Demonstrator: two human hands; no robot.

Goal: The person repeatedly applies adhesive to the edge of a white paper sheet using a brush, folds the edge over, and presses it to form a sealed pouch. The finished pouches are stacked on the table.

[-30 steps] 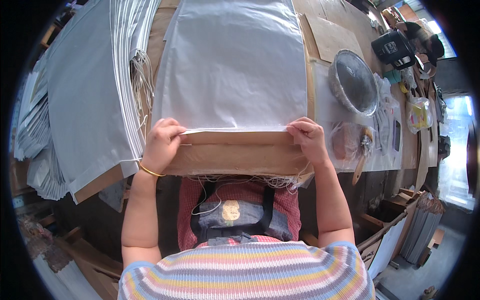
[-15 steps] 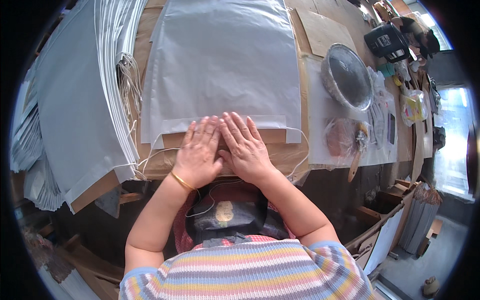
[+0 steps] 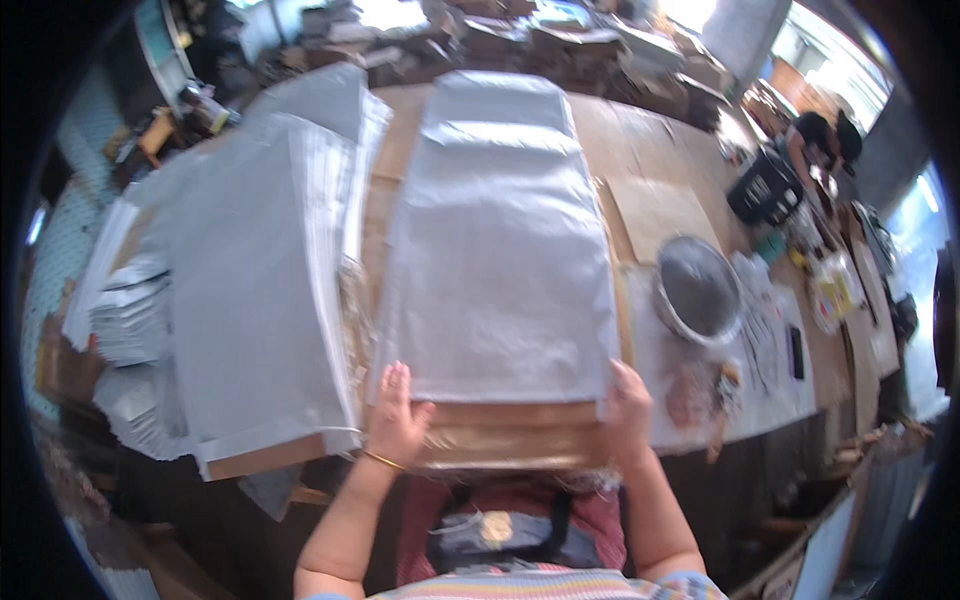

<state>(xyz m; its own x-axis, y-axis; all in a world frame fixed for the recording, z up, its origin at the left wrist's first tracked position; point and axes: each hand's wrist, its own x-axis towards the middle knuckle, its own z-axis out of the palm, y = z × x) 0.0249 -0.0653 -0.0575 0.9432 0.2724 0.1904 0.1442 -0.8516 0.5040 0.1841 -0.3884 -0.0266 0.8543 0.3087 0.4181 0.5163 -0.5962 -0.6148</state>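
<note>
A long, shiny silver-grey sheet [image 3: 500, 290] lies lengthwise in front of me on the brown-covered worktable [image 3: 520, 440]. At its near left corner rests my left hand [image 3: 398, 418], open, with the fingers stretched forward and the thumb apart. My right hand [image 3: 628, 408] is at the near right corner, fingers curled and closed on the sheet's edge; it is slightly blurred. To the left lies a thick stack of similar grey sheets [image 3: 245, 300], with a brown strip [image 3: 268, 456] along its near edge. Pale cords beside the stack are partly hidden.
On the right stand a round grey basin [image 3: 700, 290] and a wooden-handled brush [image 3: 720, 410] on whitish sheeting. A flat brown board [image 3: 660, 218] lies behind the basin. Farther right are a black container [image 3: 765, 187] and another person [image 3: 822, 140]. Piled papers [image 3: 580, 45] line the back.
My hands have parted from side by side on the folded flap to the sheet's two near corners. The flap and its brown strip no longer show. My view has tilted up.
</note>
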